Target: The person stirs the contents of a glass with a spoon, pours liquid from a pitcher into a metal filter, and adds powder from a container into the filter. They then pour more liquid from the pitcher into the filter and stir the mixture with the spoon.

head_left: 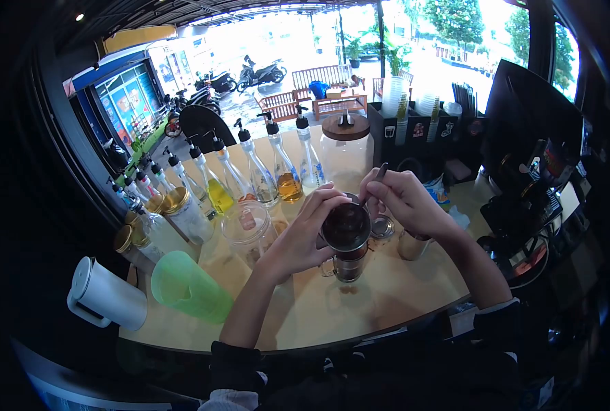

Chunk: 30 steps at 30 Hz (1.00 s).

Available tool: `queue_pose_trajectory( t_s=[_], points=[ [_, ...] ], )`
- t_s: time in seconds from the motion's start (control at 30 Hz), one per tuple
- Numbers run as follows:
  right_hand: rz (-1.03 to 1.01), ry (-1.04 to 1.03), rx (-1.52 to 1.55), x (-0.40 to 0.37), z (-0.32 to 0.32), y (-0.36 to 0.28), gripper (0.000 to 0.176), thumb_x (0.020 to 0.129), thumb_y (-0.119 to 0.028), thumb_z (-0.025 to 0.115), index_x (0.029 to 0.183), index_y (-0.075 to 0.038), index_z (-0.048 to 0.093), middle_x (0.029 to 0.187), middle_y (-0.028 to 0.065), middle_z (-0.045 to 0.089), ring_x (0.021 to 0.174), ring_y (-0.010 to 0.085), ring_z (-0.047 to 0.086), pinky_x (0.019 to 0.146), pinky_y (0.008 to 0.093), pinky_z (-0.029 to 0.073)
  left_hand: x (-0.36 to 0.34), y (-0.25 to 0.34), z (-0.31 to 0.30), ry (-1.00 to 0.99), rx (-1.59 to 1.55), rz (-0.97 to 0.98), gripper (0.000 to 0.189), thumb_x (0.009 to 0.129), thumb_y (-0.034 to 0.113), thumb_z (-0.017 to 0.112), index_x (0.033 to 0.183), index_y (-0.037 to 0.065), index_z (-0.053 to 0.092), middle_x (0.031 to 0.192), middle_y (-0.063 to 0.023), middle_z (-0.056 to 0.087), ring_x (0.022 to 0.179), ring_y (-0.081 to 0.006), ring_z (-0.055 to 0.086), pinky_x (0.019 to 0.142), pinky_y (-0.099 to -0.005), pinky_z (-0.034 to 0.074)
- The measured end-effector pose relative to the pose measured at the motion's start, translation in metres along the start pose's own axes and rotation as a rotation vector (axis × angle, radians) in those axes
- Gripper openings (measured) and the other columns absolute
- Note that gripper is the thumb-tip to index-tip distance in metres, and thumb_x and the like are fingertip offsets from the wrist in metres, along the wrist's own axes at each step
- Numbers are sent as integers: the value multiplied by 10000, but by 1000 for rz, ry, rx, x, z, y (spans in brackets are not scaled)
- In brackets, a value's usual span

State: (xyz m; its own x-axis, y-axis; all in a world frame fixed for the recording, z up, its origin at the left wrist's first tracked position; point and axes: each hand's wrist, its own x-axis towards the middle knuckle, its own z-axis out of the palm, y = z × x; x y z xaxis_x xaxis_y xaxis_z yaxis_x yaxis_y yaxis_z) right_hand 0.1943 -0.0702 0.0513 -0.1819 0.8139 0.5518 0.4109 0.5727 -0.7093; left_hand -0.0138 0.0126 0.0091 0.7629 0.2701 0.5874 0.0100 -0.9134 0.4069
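Note:
My left hand (305, 229) is wrapped round the side of a round metal cup (346, 229) with a dark inside, its mouth tilted towards me. In my right hand (404, 198) a thin dark handle, seemingly of a spoon (381, 172), is pinched between thumb and fingers; its lower end is hidden at the cup's rim. Just beneath the cup stands a small glass mug (349, 268) with something dark in it, partly covered by the cup. A small round metal lid or dish (382, 227) lies behind my right hand. Beneath my right wrist is a jar or tumbler (412, 245).
Pump bottles (289, 171) line the counter's (305, 315) far left edge. A clear plastic tub (248, 226), green pitcher (188, 288) and white jug (106, 293) stand left. A lidded glass jar (346, 147) and cup holder (414, 130) are behind; dark equipment (524, 178) is right.

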Motion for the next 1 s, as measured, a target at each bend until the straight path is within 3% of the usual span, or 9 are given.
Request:
queue_pose_trajectory(
  t_s=[0.1,0.2,0.3,0.5,0.57,0.63,0.83,0.9,1.0],
  points=[
    [66,-151,-103,2,-1,-8,243,970,-155,465,876,14,613,610,56,606,563,85,584,543,243,459,1,-2,0,-2,-11,29,735,612,20,747,1268,77,421,1273,-119,397,1299,-336,370,1085,-406,354],
    [117,-72,-47,6,-5,-6,235,970,-162,469,871,6,600,622,52,618,561,93,586,543,243,461,2,-1,0,-21,10,15,747,604,13,747,1271,80,418,1273,-116,397,1301,-334,368,1086,-406,353],
    [87,-149,29,6,3,-8,241,969,-166,474,865,9,604,625,54,624,552,102,590,535,249,464,2,-4,0,-16,-43,18,752,603,6,745,1274,77,414,1273,-114,395,1301,-332,368,1085,-403,355],
    [93,-131,-53,13,-4,-7,232,962,-164,487,859,8,604,615,57,624,548,117,598,524,268,468,3,-6,1,3,10,44,759,600,-2,744,1275,60,403,1272,-125,388,1297,-343,369,1080,-391,358],
    [128,-256,-130,14,-4,-16,250,973,-162,480,862,27,600,627,40,607,570,62,529,550,222,433,4,-5,2,-17,-9,43,758,598,0,742,1273,52,401,1274,-130,388,1297,-348,366,1082,-393,355],
    [131,-261,-186,19,-6,-13,249,974,-161,474,854,17,599,618,28,603,557,66,527,532,233,431,5,-7,4,-41,-31,42,757,596,1,740,1271,44,399,1276,-134,388,1297,-352,363,1084,-395,351],
    [-8,-291,-357,24,-3,-16,238,964,-163,498,848,23,592,590,76,579,502,137,548,522,267,440,3,-11,6,-38,27,34,725,623,83,774,1254,31,421,1285,-151,386,1252,-336,415,1048,-386,385],
    [-140,-179,-342,25,-2,-12,242,957,-162,512,837,35,586,583,96,562,503,169,558,537,279,452,4,-7,6,-12,65,57,704,621,88,778,1226,31,424,1272,-149,390,1248,-334,419,1031,-380,392],
    [-135,-249,-317,22,6,-15,236,955,-151,510,837,35,595,591,94,566,524,173,574,550,291,462,3,-9,5,-15,21,13,698,617,94,783,1213,30,426,1285,-146,385,1248,-335,424,1027,-380,393]
  ],
)
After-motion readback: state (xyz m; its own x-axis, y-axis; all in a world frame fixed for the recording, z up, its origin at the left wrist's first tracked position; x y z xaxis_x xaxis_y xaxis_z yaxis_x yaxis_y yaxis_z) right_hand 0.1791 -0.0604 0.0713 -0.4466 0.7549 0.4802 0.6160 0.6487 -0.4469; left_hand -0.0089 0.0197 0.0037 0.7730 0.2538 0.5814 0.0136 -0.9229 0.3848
